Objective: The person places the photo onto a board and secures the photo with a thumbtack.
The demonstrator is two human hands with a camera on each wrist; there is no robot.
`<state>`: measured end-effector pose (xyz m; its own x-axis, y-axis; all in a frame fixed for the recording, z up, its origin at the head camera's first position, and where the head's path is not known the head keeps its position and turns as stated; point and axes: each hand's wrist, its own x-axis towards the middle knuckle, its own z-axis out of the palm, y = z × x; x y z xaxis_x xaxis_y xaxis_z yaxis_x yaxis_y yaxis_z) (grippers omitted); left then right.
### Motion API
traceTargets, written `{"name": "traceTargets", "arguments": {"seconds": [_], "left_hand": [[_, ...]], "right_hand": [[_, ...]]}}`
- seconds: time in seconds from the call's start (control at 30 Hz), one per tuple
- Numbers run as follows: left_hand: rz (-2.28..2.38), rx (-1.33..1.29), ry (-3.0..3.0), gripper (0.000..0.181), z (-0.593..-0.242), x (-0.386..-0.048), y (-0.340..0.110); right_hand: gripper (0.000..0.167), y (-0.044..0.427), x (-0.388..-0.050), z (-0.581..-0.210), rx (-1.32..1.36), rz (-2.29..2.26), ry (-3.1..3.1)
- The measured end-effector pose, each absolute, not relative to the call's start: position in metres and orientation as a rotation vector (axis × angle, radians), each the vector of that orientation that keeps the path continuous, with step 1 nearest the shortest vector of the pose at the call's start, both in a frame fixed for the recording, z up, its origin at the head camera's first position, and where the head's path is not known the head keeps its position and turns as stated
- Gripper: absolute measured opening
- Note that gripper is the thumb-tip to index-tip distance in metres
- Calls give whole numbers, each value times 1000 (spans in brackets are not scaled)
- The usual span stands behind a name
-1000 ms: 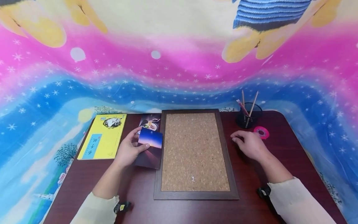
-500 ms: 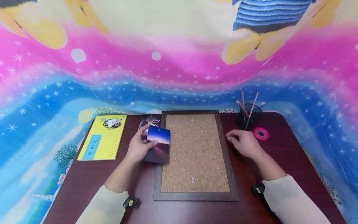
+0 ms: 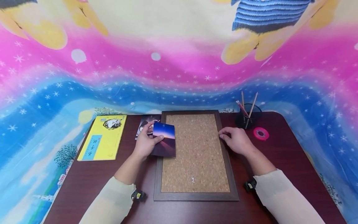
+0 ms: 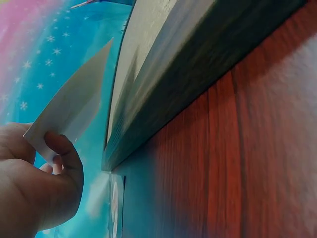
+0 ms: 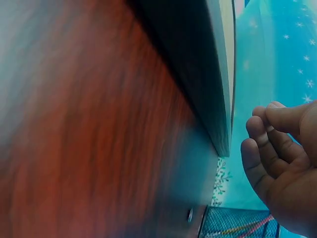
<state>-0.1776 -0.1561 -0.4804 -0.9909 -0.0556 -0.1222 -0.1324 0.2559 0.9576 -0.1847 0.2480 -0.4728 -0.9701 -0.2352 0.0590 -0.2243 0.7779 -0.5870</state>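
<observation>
Farther in over the corkboard [image 3: 198, 158] than half a second ago, a twilight picture card [image 3: 165, 143] now overlaps the frame's left rail and the edge of the cork, carried by a person's left hand [image 3: 145, 143]. The thumb presses its printed face, with fingers behind; the left wrist view catches its pale back at a tilt. Whether any edge touches the cork cannot be told. Across the board, the right hand [image 3: 236, 140], which has also edged inward, hangs by the right rail, its fingers loosely curled with nothing seen in them.

Bringing the card onto the board appears to be the step in hand, with placement not yet done. The next move seems to call for more travel rightward, then laying the card flat, perhaps with the right hand steadying its free edge. A second picture card [image 3: 151, 118] lies partly hidden behind the left hand. A small pale item [image 3: 193, 179] low on the cork, possibly a pin, is too small to identify.
</observation>
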Motion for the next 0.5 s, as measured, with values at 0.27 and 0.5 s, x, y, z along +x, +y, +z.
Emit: {"name": "traceTargets", "arguments": {"seconds": [0.27, 0.5], "left_hand": [[1858, -192, 2471, 84, -486, -188, -143], [1836, -155, 2488, 84, -488, -200, -131]], "right_hand": [[17, 232, -192, -474, -398, -981, 2938], [16, 222, -199, -473, -394, -986, 2940]]}}
